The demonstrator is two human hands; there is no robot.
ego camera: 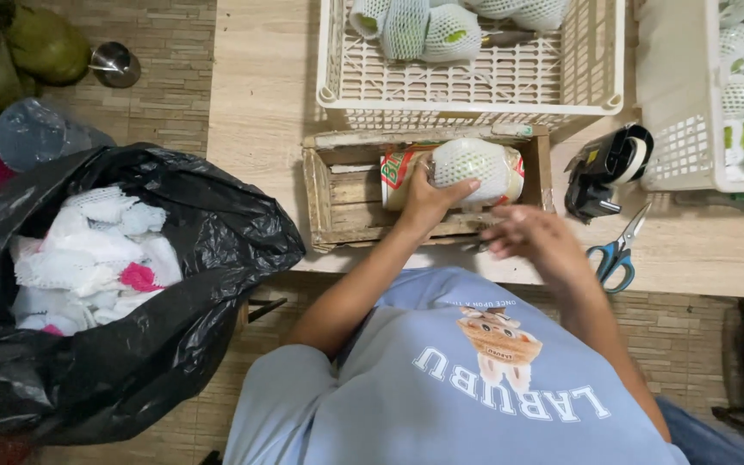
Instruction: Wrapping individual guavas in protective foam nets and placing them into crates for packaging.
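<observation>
Left hand grip: fingers wrapped over net-sleeved fruit, pinning it steady inside wooden crate on counter. Right hand, just beside grip, blurred; whether it grips anything unclear. Scissors beyond it.

From my feed the wooden crate looked rough and unfinished, worn pale at the edges, while the desk was smooth light wood-grain with a matt finish. The fruit was wrapped in soft white foam netting over a glossy printed paper label. Both baskets were matt cream plastic lattice. The bin bag was thin shiny black plastic, crinkled, stuffed with more foam mesh. Scissors had bright metal blades and blue plastic handles. The tape dispenser was glossy black plastic.
</observation>
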